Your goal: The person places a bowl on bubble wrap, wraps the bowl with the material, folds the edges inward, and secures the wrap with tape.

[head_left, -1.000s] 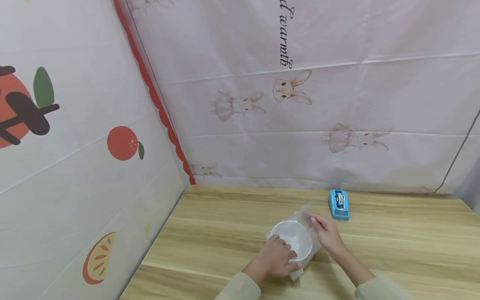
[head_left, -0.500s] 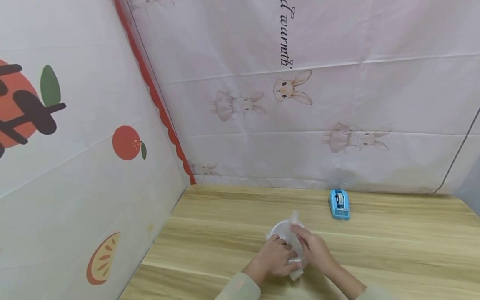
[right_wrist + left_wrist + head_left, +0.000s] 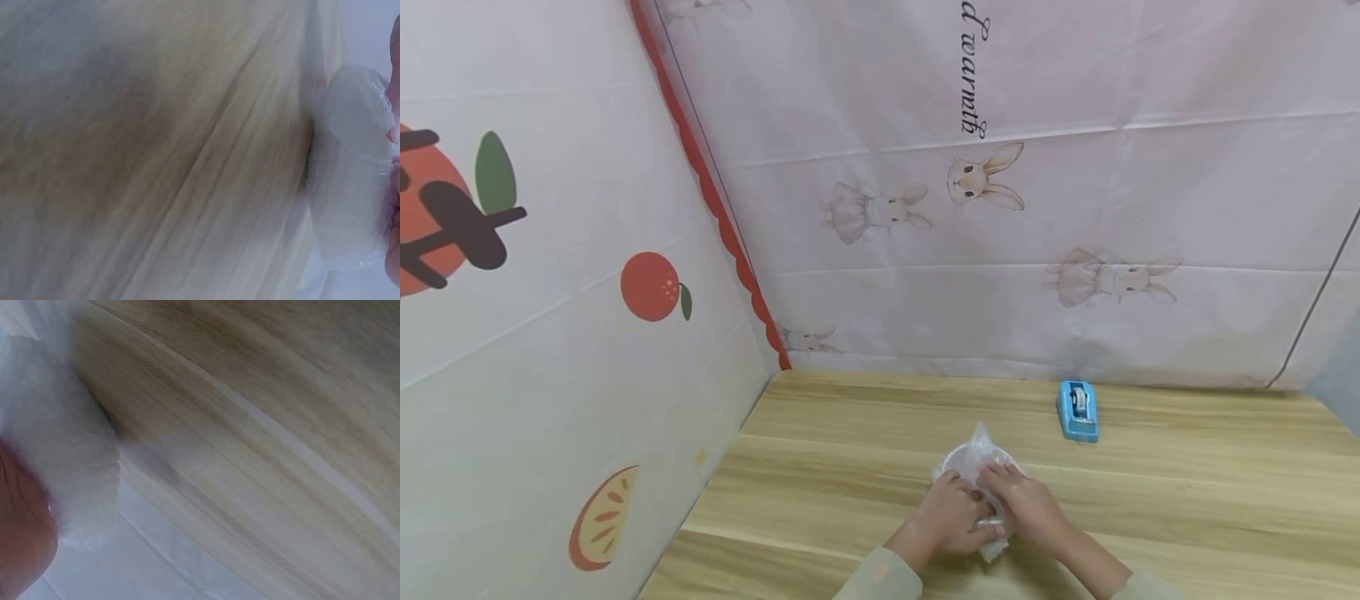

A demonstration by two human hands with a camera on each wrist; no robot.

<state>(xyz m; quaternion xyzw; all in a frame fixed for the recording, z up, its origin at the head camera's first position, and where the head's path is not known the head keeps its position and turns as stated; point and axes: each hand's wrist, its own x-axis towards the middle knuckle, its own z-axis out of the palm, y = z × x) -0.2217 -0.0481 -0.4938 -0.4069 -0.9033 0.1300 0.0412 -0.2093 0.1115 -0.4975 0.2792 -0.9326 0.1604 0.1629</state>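
A round white bowl (image 3: 956,458) sits on the wooden table, wrapped around its outside in clear bubble wrap (image 3: 981,445). My left hand (image 3: 949,512) holds the wrapped bowl at its near left side, fingers bent over into it and thumb at the near edge. From the right, my right hand (image 3: 1028,502) presses a flap of the wrap down over the opening with fairly straight fingers. Both hands and the flap hide most of the bowl's inside. In the wrist views the wrapped side (image 3: 65,444) shows as a cloudy white band, with bubble wrap (image 3: 350,169) covering it.
A light blue tape dispenser (image 3: 1078,412) with a roll of tape stands behind and to the right of the bowl. The wooden table (image 3: 820,467) meets a rabbit-print cloth (image 3: 880,317) at the back and a fruit-print cloth (image 3: 550,367) on the left.
My right hand has moved left, drawing the pinched wrap flap from the bowl's right side over its opening, and now presses it down. The left hand has stayed in place.
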